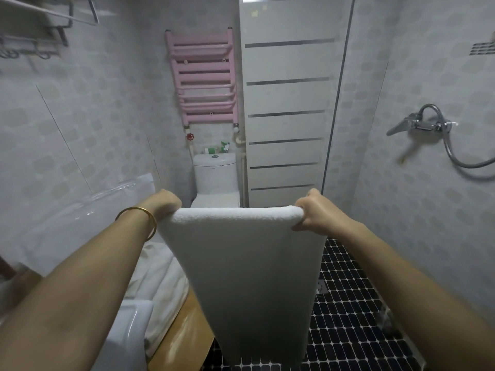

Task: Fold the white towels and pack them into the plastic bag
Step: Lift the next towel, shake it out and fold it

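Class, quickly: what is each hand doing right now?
Left hand: fingers grip the white towel at its top corner.
Right hand: fingers grip the opposite top corner.

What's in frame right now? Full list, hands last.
towel: 1, white, mid-frame, held up by its top edge, hanging down
plastic bag: 1, clear, left, against the wall
linen pile: 1, white, lower left, on the wooden counter
wooden counter: 1, tan, bottom, left of centre
basin: 1, white, bottom left
toilet: 1, white, back centre
radiator: 1, pink, wall above the toilet
shower tap: 1, chrome, right wall
rack: 1, metal, top left
floor: dark mosaic tiles, lower right
bangle: 1, gold, left wrist
left hand: grips the towel's top left corner
right hand: grips the towel's top right corner
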A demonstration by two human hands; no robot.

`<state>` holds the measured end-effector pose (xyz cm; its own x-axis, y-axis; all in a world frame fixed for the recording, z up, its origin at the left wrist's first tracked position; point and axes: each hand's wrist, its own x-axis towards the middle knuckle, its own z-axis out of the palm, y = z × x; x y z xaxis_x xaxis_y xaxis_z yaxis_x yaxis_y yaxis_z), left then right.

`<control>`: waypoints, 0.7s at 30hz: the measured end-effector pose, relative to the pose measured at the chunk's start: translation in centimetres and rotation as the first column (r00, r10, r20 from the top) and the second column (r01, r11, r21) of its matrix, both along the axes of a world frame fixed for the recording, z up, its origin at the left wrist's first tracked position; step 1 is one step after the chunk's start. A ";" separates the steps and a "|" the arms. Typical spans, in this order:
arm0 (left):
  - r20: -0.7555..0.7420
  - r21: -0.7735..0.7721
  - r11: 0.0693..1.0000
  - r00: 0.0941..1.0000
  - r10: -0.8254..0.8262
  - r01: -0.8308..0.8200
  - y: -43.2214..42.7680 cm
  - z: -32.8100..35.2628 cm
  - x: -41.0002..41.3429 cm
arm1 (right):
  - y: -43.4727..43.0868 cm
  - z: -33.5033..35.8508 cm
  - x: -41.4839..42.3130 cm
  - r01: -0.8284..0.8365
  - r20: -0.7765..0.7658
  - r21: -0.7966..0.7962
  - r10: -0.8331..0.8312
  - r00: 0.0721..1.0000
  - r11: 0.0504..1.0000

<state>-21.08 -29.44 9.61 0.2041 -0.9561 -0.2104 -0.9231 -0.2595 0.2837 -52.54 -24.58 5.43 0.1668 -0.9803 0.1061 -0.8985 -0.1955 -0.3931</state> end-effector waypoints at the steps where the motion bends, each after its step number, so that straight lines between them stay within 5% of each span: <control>1: -0.015 0.014 0.999 0.999 0.035 -0.035 -0.1 -0.5 0.5 | -0.1 0.2 0.0 -0.004 0.009 -0.035 0.005 1.000 0.999; 6: 0.032 0.352 0.930 0.991 -0.128 0.108 -1.2 -1.3 2.6 | 0.2 2.3 -0.1 -0.116 0.262 -0.086 0.135 0.956 0.990; 13: -0.469 0.563 0.798 0.878 0.093 0.215 -0.6 -3.6 2.8 | 0.2 3.8 1.2 -0.208 0.673 0.109 0.082 0.735 0.972; 16: -0.725 0.457 0.839 0.670 0.159 0.296 -0.8 -4.8 3.3 | 0.0 3.6 1.3 -0.238 0.757 0.129 0.059 0.651 0.963; 19: -0.935 0.298 0.903 0.284 0.211 0.309 -0.8 -6.6 4.1 | -0.3 3.3 1.0 -0.256 0.826 0.148 0.023 0.563 0.955; 21: -0.972 0.228 0.936 0.114 0.204 0.268 -0.5 -7.8 4.3 | -0.5 3.3 0.7 -0.265 0.869 0.156 -0.005 0.494 0.952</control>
<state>-16.76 -29.93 1.79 -0.4341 -0.7932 -0.4272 0.0967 -0.5125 0.8532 -51.87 -25.08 8.70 0.2543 -0.9662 0.0415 -0.0669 -0.0604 -0.9959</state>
